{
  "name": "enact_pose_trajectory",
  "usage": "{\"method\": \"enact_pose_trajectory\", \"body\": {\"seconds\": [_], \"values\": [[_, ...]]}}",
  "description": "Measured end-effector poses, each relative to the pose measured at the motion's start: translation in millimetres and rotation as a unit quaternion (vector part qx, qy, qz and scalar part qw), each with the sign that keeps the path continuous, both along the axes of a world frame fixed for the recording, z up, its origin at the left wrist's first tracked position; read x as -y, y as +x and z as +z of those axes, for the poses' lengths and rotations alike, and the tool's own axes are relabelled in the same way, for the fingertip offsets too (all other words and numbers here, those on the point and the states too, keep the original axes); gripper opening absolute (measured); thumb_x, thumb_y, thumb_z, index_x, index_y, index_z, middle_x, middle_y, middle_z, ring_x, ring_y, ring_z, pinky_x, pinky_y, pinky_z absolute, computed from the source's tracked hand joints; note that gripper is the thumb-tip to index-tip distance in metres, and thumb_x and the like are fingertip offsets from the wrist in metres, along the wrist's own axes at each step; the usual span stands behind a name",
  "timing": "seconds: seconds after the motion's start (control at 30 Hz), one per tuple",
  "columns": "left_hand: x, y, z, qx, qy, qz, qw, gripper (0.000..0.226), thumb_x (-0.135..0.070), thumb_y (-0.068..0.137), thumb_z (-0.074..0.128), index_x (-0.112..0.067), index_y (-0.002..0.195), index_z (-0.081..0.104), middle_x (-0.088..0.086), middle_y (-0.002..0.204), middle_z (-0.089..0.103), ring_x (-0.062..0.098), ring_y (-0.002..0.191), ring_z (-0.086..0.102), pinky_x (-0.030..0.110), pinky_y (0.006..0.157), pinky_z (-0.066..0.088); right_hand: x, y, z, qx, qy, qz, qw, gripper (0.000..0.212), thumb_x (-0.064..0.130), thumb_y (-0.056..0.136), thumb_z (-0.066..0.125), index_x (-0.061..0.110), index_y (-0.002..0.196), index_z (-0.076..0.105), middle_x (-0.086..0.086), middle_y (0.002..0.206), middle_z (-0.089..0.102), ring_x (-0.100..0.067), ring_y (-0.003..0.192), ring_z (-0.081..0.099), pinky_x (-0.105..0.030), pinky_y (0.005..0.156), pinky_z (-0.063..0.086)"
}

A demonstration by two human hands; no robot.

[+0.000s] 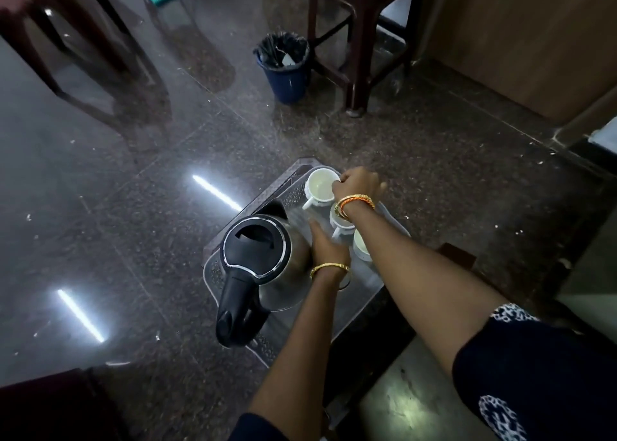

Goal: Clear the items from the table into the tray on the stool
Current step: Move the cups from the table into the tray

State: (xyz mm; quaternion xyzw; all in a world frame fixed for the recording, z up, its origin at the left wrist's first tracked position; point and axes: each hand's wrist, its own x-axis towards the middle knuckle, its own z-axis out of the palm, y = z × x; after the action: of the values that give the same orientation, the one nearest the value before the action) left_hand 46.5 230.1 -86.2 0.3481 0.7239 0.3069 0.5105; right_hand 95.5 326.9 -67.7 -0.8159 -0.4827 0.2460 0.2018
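A steel tray (pixel 364 283) lies on a brown plastic stool (pixel 267 347). On its left stands a steel electric kettle (pixel 257 257) with a black lid and handle. At the tray's far end sits a white cup (pixel 320 186), and my right hand (pixel 357 183) grips its rim. Two more white cups, one (pixel 340 227) behind my right wrist and one (pixel 362 247) under my forearm, are partly hidden. My left hand (pixel 329 243) rests flat on the tray between the kettle and the cups, holding nothing. The grey table top (pixel 410 404) shows at the bottom right.
A blue bin (pixel 283 66) with a black liner stands on the dark polished floor beyond the stool. A dark brown stool (pixel 360 39) stands beside it, chair legs (pixel 83 39) at the upper left, a wooden panel (pixel 534 39) at the upper right.
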Motion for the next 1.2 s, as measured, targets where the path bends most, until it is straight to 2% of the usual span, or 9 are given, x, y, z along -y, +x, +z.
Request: {"method": "enact_pose_trajectory", "body": {"seconds": [0.13, 0.23, 0.4, 0.53, 0.67, 0.8, 1.0, 1.1, 1.2], "values": [[-0.3, -0.1, -17.4, 0.002, -0.008, -0.027, 1.0, 0.049, 0.0, 0.091, 0.045, -0.007, 0.138, 0.034, 0.009, 0.115, 0.056, 0.024, 0.101, 0.056, 0.02, 0.07, 0.041, -13.1, -6.6, -14.2, 0.084, -0.019, 0.031, 0.996, 0.019, 0.024, 0.079, 0.061, 0.015, 0.093, 0.072, -0.009, 0.1, 0.073, -0.026, 0.116, 0.047, -0.039, 0.094, 0.03], [2.7, 0.4, -28.3, -0.013, 0.008, -0.043, 0.999, 0.028, -0.002, 0.093, 0.041, 0.0, 0.118, 0.05, 0.023, 0.112, 0.063, 0.038, 0.104, 0.059, 0.026, 0.074, 0.04, -16.0, -8.8, -20.4, 0.133, -0.029, 0.056, 0.989, 0.018, 0.021, 0.08, 0.059, 0.014, 0.092, 0.07, -0.008, 0.101, 0.072, -0.026, 0.117, 0.045, -0.038, 0.093, 0.029], [2.5, 2.8, -29.1, -0.003, 0.029, -0.018, 0.999, 0.026, -0.007, 0.094, 0.044, -0.001, 0.117, 0.057, 0.02, 0.113, 0.066, 0.025, 0.096, 0.06, 0.025, 0.076, 0.041, -15.6, -5.3, -29.3, 0.165, -0.015, 0.096, 0.981, 0.02, 0.023, 0.084, 0.056, 0.012, 0.095, 0.069, -0.013, 0.101, 0.072, -0.029, 0.114, 0.049, -0.041, 0.097, 0.028], [6.4, 4.6, -32.0, -0.006, 0.02, -0.008, 1.0, 0.027, -0.005, 0.094, 0.042, -0.003, 0.118, 0.055, 0.02, 0.113, 0.066, 0.032, 0.103, 0.062, 0.031, 0.08, 0.046, -3.5, 2.3, -22.4, 0.089, 0.022, 0.054, 0.994, 0.022, 0.026, 0.084, 0.054, 0.014, 0.091, 0.071, -0.013, 0.094, 0.073, -0.03, 0.109, 0.052, -0.042, 0.1, 0.026], [12.9, 10.5, -14.9, -0.059, 0.021, 0.027, 0.998, 0.034, -0.002, 0.087, 0.044, -0.003, 0.12, 0.054, 0.022, 0.116, 0.064, 0.035, 0.108, 0.06, 0.041, 0.093, 0.049, 31.1, 19.3, -4.6, -0.026, 0.106, -0.017, 0.994, 0.022, 0.023, 0.082, 0.053, 0.009, 0.081, 0.07, -0.016, 0.084, 0.072, -0.035, 0.097, 0.055, -0.039, 0.089, 0.031], [39.3, 27.4, 10.8, -0.12, 0.119, 0.041, 0.985, 0.026, -0.01, 0.086, 0.044, -0.001, 0.103, 0.061, 0.02, 0.106, 0.067, 0.033, 0.102, 0.061, 0.035, 0.086, 0.046, 87.6, 50.5, 2.6, -0.061, 0.146, -0.084, 0.984, 0.024, 0.018, 0.079, 0.054, 0.008, 0.058, 0.053, -0.016, 0.067, 0.066, -0.035, 0.08, 0.054, -0.039, 0.078, 0.037], [129.9, 82.5, 13.4, -0.123, 0.158, -0.119, 0.973, 0.026, -0.018, 0.085, 0.039, -0.007, 0.095, 0.061, 0.015, 0.095, 0.069, 0.03, 0.09, 0.062, 0.037, 0.081, 0.047, 218.2, 123.5, -5.4, -0.072, 0.128, -0.222, 0.964, 0.032, 0.016, 0.075, 0.058, 0.02, 0.053, 0.035, -0.019, 0.058, 0.055, -0.036, 0.063, 0.054, -0.041, 0.06, 0.043], [186.4, 113.3, 5.8, -0.138, 0.122, -0.23, 0.956, 0.02, -0.015, 0.09, 0.044, -0.01, 0.099, 0.06, 0.014, 0.094, 0.07, 0.031, 0.09, 0.064, 0.037, 0.078, 0.048, 293.9, 157.9, -18.3, -0.087, 0.087, -0.298, 0.947, 0.028, 0.022, 0.077, 0.057, 0.017, 0.056, 0.041, -0.02, 0.061, 0.058, -0.036, 0.061, 0.056, -0.04, 0.056, 0.045], [246.3, 146.4, -3.4, -0.164, 0.07, -0.362, 0.915, 0.019, -0.021, 0.093, 0.044, -0.012, 0.099, 0.059, 0.014, 0.096, 0.071, 0.034, 0.092, 0.065, 0.039, 0.076, 0.049, 372.9, 191.2, -22.9, -0.1, 0.039, -0.363, 0.925, 0.021, 0.034, 0.079, 0.047, 0.016, 0.067, 0.048, -0.021, 0.072, 0.065, -0.038, 0.072, 0.061, -0.035, 0.058, 0.041]]}}
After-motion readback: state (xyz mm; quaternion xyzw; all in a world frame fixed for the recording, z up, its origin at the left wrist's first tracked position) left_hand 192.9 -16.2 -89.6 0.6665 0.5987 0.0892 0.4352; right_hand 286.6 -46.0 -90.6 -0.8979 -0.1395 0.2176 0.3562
